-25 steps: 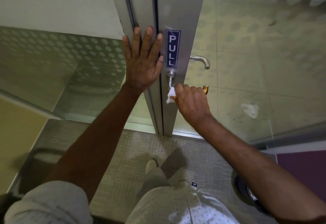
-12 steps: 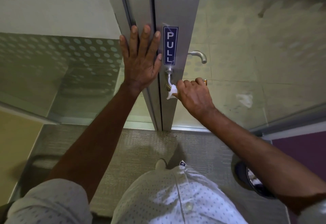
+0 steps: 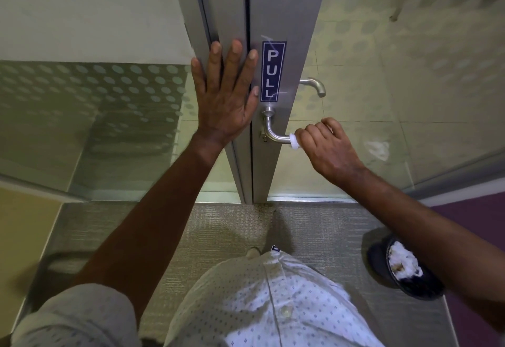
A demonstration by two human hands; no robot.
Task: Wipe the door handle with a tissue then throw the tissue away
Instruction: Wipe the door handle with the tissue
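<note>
Door handle [image 3: 274, 133]: metal lever on alum. door stile, directly below blue sticker [image 3: 273, 71] reading "PULL". Right hand [image 3: 326, 147] fisted around lever's outer end, clamping white tissue [image 3: 294, 142] against it; only a small wad shows at thumb side. Left hand [image 3: 226, 95] flat, fingers spread, pressed on frame just left of sticker; holds nothing. Second lever [image 3: 314, 86] visible through glass on far side. Dark bin [image 3: 404, 267] w/ white crumpled waste on carpet, lower right, partly hidden by right forearm. Vs. 0.5 s ago: right hand has slid outward along lever, exposing the bend.
</note>
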